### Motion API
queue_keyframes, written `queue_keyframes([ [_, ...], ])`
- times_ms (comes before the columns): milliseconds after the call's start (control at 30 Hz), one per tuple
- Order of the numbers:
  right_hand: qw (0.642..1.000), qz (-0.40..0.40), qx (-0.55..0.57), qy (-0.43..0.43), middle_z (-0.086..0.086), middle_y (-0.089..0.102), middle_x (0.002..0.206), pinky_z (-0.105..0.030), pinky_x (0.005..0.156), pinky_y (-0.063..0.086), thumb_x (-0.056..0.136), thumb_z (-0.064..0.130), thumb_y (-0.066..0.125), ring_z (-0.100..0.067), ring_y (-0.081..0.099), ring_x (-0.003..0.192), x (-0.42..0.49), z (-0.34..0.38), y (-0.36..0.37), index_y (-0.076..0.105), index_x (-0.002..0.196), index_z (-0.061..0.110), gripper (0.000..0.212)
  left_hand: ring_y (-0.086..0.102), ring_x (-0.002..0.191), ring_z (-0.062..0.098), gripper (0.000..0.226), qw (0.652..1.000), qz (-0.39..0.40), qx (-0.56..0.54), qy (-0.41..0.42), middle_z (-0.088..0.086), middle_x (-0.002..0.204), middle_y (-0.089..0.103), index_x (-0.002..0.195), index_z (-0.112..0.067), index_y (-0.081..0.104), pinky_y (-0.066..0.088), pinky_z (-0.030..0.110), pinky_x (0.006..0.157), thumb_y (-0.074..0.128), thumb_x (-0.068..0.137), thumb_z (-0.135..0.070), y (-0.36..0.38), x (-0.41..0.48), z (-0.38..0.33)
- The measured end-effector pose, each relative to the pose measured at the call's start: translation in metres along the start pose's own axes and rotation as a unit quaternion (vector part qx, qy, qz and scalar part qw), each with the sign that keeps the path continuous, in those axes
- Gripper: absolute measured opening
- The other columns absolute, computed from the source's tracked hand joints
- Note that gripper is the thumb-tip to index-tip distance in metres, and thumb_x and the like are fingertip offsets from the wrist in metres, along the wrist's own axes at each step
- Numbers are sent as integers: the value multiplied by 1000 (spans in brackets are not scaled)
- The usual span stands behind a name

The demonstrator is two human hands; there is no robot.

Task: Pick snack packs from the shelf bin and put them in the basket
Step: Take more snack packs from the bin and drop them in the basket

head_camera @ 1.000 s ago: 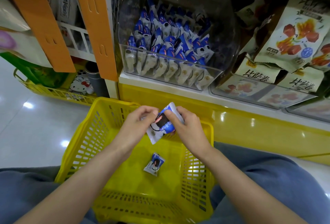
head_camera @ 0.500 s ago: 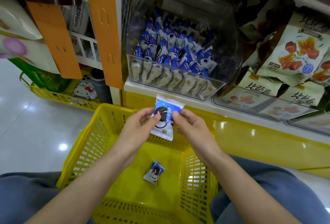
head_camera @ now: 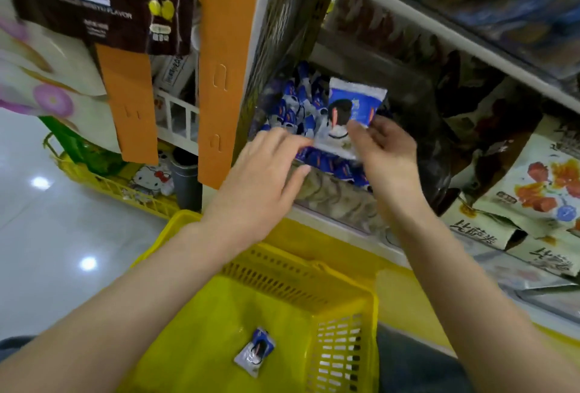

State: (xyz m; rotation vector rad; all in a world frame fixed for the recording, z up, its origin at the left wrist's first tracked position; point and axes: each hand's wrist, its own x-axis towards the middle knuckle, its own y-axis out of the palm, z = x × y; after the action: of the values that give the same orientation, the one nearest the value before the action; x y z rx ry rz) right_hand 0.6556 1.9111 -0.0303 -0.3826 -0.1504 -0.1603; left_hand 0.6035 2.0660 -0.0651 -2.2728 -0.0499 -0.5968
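Two hands are raised at the shelf bin (head_camera: 332, 201), above the far wall of the yellow basket (head_camera: 298, 279). The right hand (head_camera: 387, 157) pinches a snack pack (head_camera: 350, 110) by its lower right part. It holds the pack in the air in front of the bin's opening. The pack stands nearly upright, its long axis vertical, blue end up and white end down. Its printed face is turned toward the person and its top leans slightly to the right. The left hand (head_camera: 266, 173) is spread wide with straight fingers, reaching toward the pack's lower left corner; blur hides whether they touch it. Behind the held pack, the bin is heaped with blue-and-white packs (head_camera: 293, 110). A second pack (head_camera: 255, 352) lies flat on the basket floor, blue end toward the shelf. An orange strip (head_camera: 224, 63) hangs just left of the bin, and beige bags (head_camera: 533, 185) crowd the shelf to its right.
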Motion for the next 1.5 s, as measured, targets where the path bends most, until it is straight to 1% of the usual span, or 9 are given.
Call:
queue_keyframes([
  [133,993,-44,-104,-40,4,55,68,-26,62,43,89,30,60,-8,53,62,73,3,20,56,83,15,16,51,104,24,29,990,30,120,67,7,109,58,118,-12,56,33,30,86,44,96,-26,2,18,12],
  [233,977,-16,-208,-34,-11,62,102,-17,73,43,94,32,49,-21,58,91,122,-13,37,57,104,12,24,58,89,23,39,981,62,166,77,3,95,65,102,-14,63,35,32,77,31,97,-34,4,22,20],
  [300,971,-25,-239,-21,-13,55,126,-24,92,39,95,33,47,-25,53,113,148,-24,49,49,125,6,40,59,79,23,42,976,66,188,85,2,85,67,92,-14,66,37,32,71,29,96,-34,5,22,23],
  [433,974,-34,-224,-24,-15,50,133,-33,102,38,94,28,50,-27,48,122,169,-33,66,43,131,4,45,57,72,21,40,978,37,184,96,0,78,66,85,-16,66,30,29,68,32,95,-33,10,22,28],
  [567,971,-24,-224,-77,-13,50,132,-27,98,37,93,23,53,-24,49,120,171,-41,73,40,132,6,44,57,71,20,38,977,17,182,106,0,77,65,84,-15,66,30,28,70,34,95,-32,13,22,32],
  [800,960,39,-272,-58,-12,60,116,-29,82,47,89,24,60,-23,58,104,174,-49,65,53,116,7,33,56,72,20,37,975,10,191,113,-1,78,65,85,-16,65,34,29,70,34,96,-32,14,23,33],
  [1167,889,127,-436,-61,-21,61,112,-29,74,40,85,23,66,-32,58,102,192,-30,77,58,112,-1,37,55,72,19,39,975,15,191,111,-2,79,64,87,-16,65,32,28,71,31,97,-32,12,23,31],
  [1433,835,174,-516,-78,-21,62,104,-27,62,39,82,19,68,-26,56,82,197,-26,67,63,104,-2,30,55,72,19,38,975,20,187,116,-1,79,64,87,-16,65,31,29,71,31,97,-31,11,24,33],
  [1500,838,182,-506,-92,-20,62,108,-27,68,40,86,19,63,-25,56,85,196,-30,71,64,107,0,28,55,72,19,38,975,15,189,118,-1,79,64,87,-16,65,32,29,71,32,97,-31,12,24,34],
])
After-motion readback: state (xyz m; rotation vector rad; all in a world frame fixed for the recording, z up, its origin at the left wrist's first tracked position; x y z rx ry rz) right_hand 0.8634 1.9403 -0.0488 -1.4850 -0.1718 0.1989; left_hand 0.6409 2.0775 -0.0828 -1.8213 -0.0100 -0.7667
